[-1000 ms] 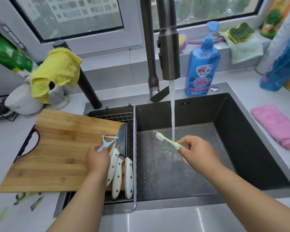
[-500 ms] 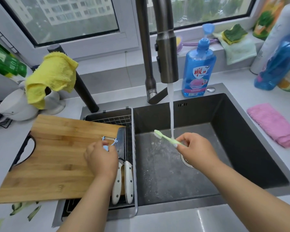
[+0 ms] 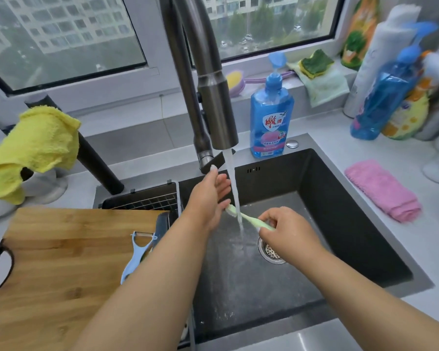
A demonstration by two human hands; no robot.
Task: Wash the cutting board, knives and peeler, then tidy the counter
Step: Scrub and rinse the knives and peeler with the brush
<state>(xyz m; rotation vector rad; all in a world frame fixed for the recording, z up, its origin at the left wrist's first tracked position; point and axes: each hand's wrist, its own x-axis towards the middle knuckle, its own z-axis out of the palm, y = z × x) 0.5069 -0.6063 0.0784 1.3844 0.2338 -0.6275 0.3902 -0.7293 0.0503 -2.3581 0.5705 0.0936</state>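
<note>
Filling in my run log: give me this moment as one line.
left hand: open, at the water stream | right hand: holds toothbrush under stream | peeler: lying on cutting board

The wooden cutting board (image 3: pixel 61 269) lies flat, left of the sink (image 3: pixel 352 224); the pale blue peeler (image 3: pixel 137 252) rests on the board's right edge.

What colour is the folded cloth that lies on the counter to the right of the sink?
Pink. The folded cloth shows clearly in the head view.
</note>
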